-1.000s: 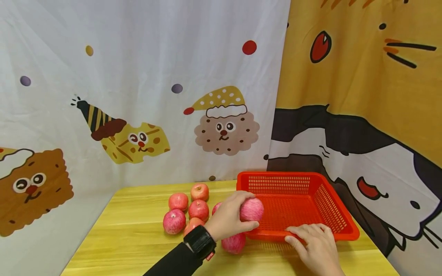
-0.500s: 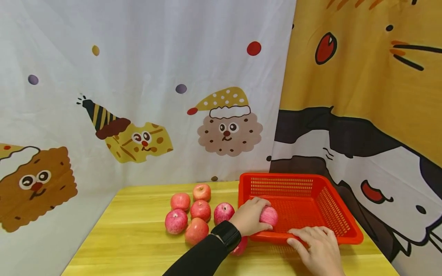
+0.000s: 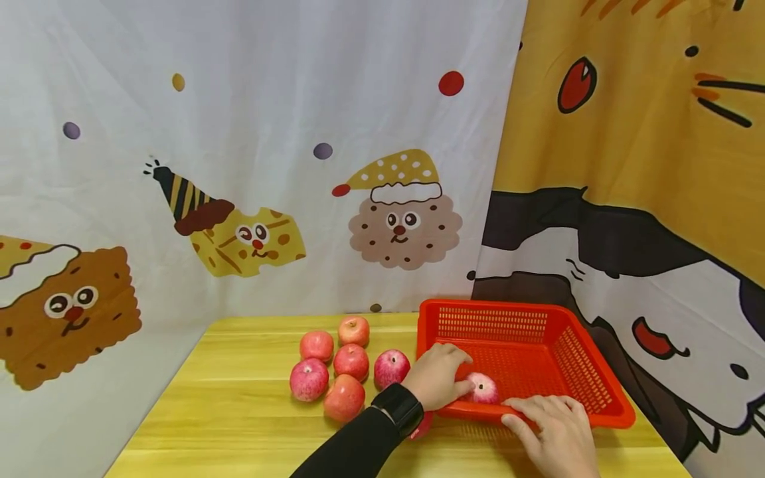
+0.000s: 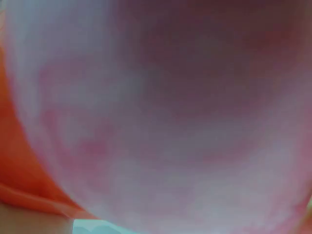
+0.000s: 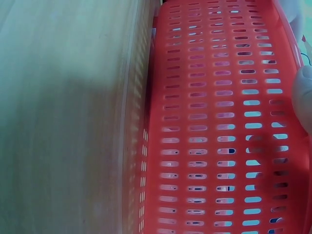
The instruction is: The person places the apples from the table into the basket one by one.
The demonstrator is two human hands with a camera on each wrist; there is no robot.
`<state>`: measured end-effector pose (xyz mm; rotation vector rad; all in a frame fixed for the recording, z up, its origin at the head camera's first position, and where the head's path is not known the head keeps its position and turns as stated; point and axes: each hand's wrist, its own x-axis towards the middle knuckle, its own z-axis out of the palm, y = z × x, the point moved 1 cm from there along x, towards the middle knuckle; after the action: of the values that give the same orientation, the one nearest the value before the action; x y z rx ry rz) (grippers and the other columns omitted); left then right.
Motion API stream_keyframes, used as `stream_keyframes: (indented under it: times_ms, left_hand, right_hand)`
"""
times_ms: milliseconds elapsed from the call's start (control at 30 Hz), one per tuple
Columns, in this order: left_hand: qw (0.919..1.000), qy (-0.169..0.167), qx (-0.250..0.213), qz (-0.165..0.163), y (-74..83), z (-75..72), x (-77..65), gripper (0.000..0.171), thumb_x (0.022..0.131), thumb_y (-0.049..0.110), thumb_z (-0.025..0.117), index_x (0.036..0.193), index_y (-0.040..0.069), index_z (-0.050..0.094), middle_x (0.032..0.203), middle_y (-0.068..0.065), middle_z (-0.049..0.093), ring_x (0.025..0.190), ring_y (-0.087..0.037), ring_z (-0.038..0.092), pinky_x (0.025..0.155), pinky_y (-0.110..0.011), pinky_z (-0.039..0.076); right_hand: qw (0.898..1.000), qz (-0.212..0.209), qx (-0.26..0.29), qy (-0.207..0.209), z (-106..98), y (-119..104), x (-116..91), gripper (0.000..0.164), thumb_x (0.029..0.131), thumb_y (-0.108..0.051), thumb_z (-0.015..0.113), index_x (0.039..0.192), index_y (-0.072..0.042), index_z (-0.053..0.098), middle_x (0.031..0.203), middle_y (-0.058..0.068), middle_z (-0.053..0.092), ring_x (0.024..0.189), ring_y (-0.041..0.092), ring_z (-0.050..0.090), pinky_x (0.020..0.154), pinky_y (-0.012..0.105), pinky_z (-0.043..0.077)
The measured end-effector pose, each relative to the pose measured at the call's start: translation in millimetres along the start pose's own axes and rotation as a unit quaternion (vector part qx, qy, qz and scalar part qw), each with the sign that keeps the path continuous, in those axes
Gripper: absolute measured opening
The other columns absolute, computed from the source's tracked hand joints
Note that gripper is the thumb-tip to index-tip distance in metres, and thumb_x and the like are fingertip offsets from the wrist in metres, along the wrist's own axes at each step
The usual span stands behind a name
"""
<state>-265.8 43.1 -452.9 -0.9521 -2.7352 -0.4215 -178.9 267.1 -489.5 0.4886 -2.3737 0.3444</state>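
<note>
In the head view, my left hand [image 3: 439, 377] reaches over the near left rim of a red plastic basket [image 3: 472, 413], its fingers loosely spread. Just right of its thumb, a pink-and-white apple [image 3: 481, 388] lies on the basket floor against the front wall. My right hand [image 3: 557, 430] grips the basket's front rim, fingers over the top and thumb outside. That thumb [image 5: 304, 95] shows by the perforated wall in the right wrist view. Another apple [image 3: 422, 426] is partly hidden below my left wrist. Pale pink apple skin [image 4: 195, 180], blurred and very close, fills the left wrist view.
Several red and pink apples [image 3: 350, 362] stand grouped on the yellow wooden table [image 3: 239, 398], left of the basket. One pink apple [image 3: 391, 369] sits between that group and the basket. Patterned curtains [image 3: 269, 99] hang behind and to the right.
My left hand has carried the apple rightward over the rim, lowered it into the basket and let go. My right hand keeps its grip on the front rim. The head view has shifted slightly.
</note>
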Motion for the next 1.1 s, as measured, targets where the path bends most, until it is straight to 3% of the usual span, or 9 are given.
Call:
stream_keyframes:
  times_ms: [100,200,400,600,733,900,1100]
  left_hand:
    - [0.9993,0.036,-0.009,-0.009,-2.9,-2.6,-9.8,0.049,0.091,0.049,0.066,0.127,0.018,0.062,0.128,0.001,0.057,0.122,-0.015,0.045,0.103,-0.033,0.043]
    - [0.9987,0.046,-0.006,-0.022,-6.0,-4.6,-24.8,0.064,0.093,0.057,0.059,0.137,0.012,0.054,0.142,-0.005,0.048,0.134,-0.021,0.033,0.109,-0.04,0.037]
    - [0.9988,-0.009,0.002,-0.048,-9.9,-7.2,-71.7,0.095,0.09,0.072,0.043,0.153,0.002,0.03,0.157,-0.014,0.025,0.14,-0.028,0.017,0.113,-0.044,0.029]
    - [0.998,-0.04,0.013,-0.048,-16.4,-2.1,-110.8,0.103,0.086,0.067,0.059,0.153,-0.004,0.025,0.155,-0.021,0.024,0.139,-0.036,0.017,0.11,-0.05,0.032]
    - [0.9984,-0.043,0.021,-0.03,-18.7,4.0,-119.8,0.095,0.084,0.062,0.066,0.151,0.001,0.034,0.152,-0.017,0.033,0.136,-0.035,0.027,0.108,-0.05,0.036]
    - [0.9989,-0.032,0.005,-0.035,-18.6,7.1,-122.0,0.08,0.082,0.053,0.074,0.143,0.011,0.044,0.136,-0.008,0.051,0.119,-0.022,0.048,0.095,-0.044,0.05]
    - [0.9984,-0.034,-0.011,-0.044,-15.8,7.2,-122.9,0.077,0.08,0.049,0.079,0.14,0.014,0.046,0.127,-0.003,0.054,0.112,-0.017,0.05,0.089,-0.039,0.053]
  right_hand:
    - [1.0,-0.001,0.001,0.003,1,1,-1,0.029,0.074,-0.043,0.081,0.096,-0.024,0.077,0.082,-0.007,0.069,0.081,0.02,0.059,0.077,0.049,0.037]
    - [1.0,-0.001,0.004,0.008,3,2,-2,0.029,0.073,-0.042,0.081,0.096,-0.025,0.077,0.082,-0.008,0.069,0.08,0.021,0.058,0.077,0.049,0.036]
    - [1.0,0.001,0.003,0.013,3,2,-1,0.029,0.073,-0.044,0.08,0.094,-0.025,0.077,0.082,-0.008,0.069,0.079,0.022,0.058,0.076,0.049,0.036]
    - [1.0,0.011,0.001,-0.004,3,0,-1,0.029,0.073,-0.043,0.081,0.095,-0.025,0.077,0.084,-0.007,0.069,0.08,0.022,0.058,0.077,0.049,0.035]
    - [1.0,0.021,0.0,-0.011,3,0,-3,0.029,0.073,-0.042,0.082,0.095,-0.024,0.077,0.085,-0.007,0.069,0.081,0.022,0.058,0.078,0.049,0.034]
    - [1.0,0.022,0.003,-0.012,3,0,-3,0.028,0.074,-0.044,0.081,0.095,-0.025,0.077,0.085,-0.008,0.069,0.081,0.021,0.057,0.078,0.048,0.034]
    - [1.0,0.011,0.002,-0.003,3,-1,-1,0.027,0.075,-0.045,0.08,0.094,-0.025,0.076,0.084,-0.008,0.069,0.08,0.021,0.057,0.077,0.048,0.035]
